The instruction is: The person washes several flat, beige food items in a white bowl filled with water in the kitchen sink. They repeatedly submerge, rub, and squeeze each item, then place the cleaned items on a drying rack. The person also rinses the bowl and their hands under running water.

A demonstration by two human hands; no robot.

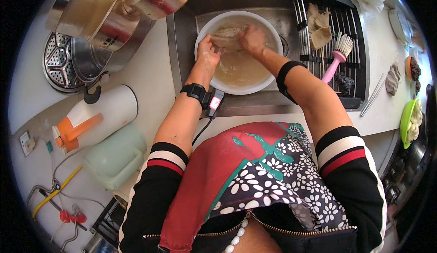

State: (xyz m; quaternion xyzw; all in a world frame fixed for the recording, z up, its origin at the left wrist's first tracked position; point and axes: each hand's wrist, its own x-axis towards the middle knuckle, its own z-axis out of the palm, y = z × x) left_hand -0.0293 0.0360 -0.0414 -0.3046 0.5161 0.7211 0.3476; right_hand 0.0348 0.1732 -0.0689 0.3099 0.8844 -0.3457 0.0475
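In the sink (235,111) stands a white basin (280,51) of cloudy, brownish water (239,72). A pale, wet, soft piece (225,37) stretches between my two hands at the water's surface; whether it is cloth or food I cannot tell. My left hand (209,53) grips its left end near the basin's rim. At the other end my right hand (253,39), blurred, is closed over it. Foam or splashed water shows around the right hand, and the lower side of the piece is partly under water.
Right of the basin, a drying rack (353,48) holds tan cloths (319,27), a pink-handled brush (336,60) and a dark scourer (344,82). Metal chopsticks (372,94) and a grey rag (393,78) lie beyond. Steel pots (112,24) and a white-and-orange jug (106,113) stand left.
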